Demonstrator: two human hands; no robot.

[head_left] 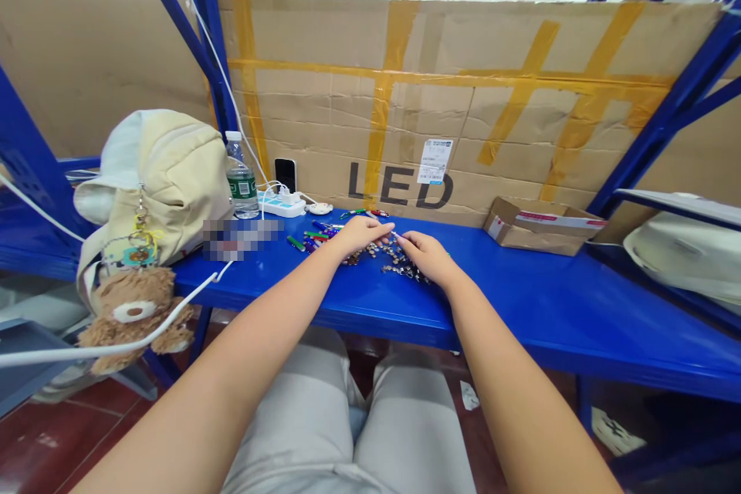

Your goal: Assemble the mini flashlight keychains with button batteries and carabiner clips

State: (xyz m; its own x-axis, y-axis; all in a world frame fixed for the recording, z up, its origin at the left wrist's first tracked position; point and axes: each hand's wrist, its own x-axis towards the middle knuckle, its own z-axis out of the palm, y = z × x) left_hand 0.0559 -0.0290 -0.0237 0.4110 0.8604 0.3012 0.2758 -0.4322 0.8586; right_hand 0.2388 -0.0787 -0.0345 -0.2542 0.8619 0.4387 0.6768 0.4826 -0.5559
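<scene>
My left hand [359,235] and my right hand [421,256] rest close together above a loose heap of small metal parts [394,261] on the blue steel shelf [556,309]. The parts look like little metal clips or key rings. Their exact form is too small to tell. Behind the heap lie several coloured slim cylinders [312,238], possibly lighters or pens. A tiny pale item seems to sit at my left fingertips, but the fingers hide it.
A cream backpack [156,185] with a plush bear charm [133,316] stands at the shelf's left, beside a water bottle [241,177] and a white power strip [282,204]. A white cable [116,343] crosses in front. A cardboard box [536,228] sits to the right, against a taped cardboard sheet [405,93].
</scene>
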